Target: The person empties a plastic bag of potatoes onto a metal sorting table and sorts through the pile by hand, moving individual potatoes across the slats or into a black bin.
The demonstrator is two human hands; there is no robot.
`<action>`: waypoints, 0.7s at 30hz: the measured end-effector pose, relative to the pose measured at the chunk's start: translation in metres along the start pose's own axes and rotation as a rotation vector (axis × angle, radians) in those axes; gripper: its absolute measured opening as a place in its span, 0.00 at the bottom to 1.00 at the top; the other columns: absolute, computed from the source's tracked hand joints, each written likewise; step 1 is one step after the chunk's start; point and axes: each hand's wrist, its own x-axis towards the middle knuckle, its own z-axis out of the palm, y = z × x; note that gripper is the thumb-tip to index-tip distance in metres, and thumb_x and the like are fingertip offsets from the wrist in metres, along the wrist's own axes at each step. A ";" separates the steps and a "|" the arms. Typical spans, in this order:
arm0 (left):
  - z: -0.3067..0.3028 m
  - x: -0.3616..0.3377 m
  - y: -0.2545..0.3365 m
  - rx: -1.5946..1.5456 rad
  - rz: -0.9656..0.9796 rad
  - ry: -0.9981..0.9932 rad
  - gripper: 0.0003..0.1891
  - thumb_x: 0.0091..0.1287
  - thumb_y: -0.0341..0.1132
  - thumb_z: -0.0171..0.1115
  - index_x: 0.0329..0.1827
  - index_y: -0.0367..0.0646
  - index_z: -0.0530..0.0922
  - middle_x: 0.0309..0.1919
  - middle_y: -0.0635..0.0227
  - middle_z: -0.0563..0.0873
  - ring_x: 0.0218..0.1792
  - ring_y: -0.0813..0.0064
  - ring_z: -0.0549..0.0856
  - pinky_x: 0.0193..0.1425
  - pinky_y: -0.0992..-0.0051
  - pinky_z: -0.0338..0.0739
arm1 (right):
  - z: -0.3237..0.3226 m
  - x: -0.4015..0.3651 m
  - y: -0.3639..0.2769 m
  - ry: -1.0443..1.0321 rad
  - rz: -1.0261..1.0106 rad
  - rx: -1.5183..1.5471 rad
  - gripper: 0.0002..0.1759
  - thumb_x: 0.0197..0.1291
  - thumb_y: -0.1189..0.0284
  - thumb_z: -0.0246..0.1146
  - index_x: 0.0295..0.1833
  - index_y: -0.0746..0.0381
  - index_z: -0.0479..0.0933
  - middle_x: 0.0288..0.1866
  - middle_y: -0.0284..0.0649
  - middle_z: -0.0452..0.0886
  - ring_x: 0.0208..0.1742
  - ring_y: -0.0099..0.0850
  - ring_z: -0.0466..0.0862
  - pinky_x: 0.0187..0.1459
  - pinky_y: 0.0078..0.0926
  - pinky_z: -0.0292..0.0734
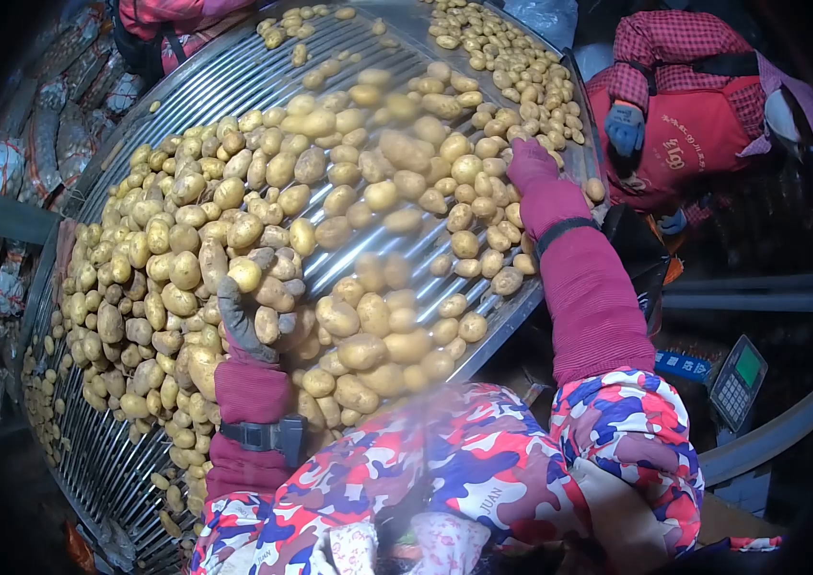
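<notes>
Yellow potatoes lie heaped over a slatted metal table. My left hand, in a grey glove, is among them left of the middle. Its fingers curl round a potato, and another potato sits against the palm. My right hand, covered in magenta, reaches to the table's right side and touches the potatoes there. Its fingers are mostly hidden, so I cannot make out any grip. Close to it are several smaller potatoes. Parts of the middle look blurred.
A person in a red apron stands at the right, one blue-gloved hand near the table edge. Another person's pink sleeve shows at the top left. Filled sacks lie at the left; a scale display stands lower right.
</notes>
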 end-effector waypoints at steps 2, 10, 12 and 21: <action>-0.032 0.008 -0.001 -0.100 -0.028 -0.199 0.36 0.81 0.58 0.43 0.71 0.30 0.71 0.61 0.50 0.82 0.51 0.60 0.86 0.49 0.68 0.84 | 0.002 -0.007 0.000 0.031 -0.017 0.104 0.32 0.54 0.64 0.75 0.66 0.54 0.77 0.66 0.47 0.81 0.65 0.44 0.83 0.62 0.44 0.79; -0.025 0.004 -0.001 0.088 0.042 -0.123 0.35 0.81 0.57 0.43 0.71 0.30 0.71 0.64 0.46 0.80 0.56 0.55 0.84 0.60 0.62 0.83 | -0.039 -0.077 -0.011 0.000 -0.093 0.977 0.35 0.53 0.69 0.76 0.67 0.65 0.76 0.57 0.44 0.84 0.59 0.33 0.83 0.59 0.29 0.79; -0.023 0.004 -0.003 0.005 0.036 -0.129 0.34 0.81 0.56 0.43 0.71 0.30 0.72 0.64 0.46 0.80 0.56 0.55 0.84 0.61 0.63 0.83 | -0.037 -0.091 -0.010 -0.043 -0.162 1.093 0.34 0.55 0.70 0.74 0.68 0.67 0.75 0.59 0.41 0.83 0.58 0.29 0.82 0.58 0.26 0.79; -0.013 0.003 -0.001 0.022 0.016 -0.083 0.34 0.81 0.58 0.43 0.69 0.31 0.73 0.61 0.50 0.82 0.47 0.61 0.86 0.39 0.73 0.85 | -0.029 -0.147 -0.012 -0.373 -0.182 2.009 0.33 0.69 0.62 0.69 0.73 0.67 0.71 0.64 0.43 0.81 0.63 0.32 0.81 0.64 0.27 0.79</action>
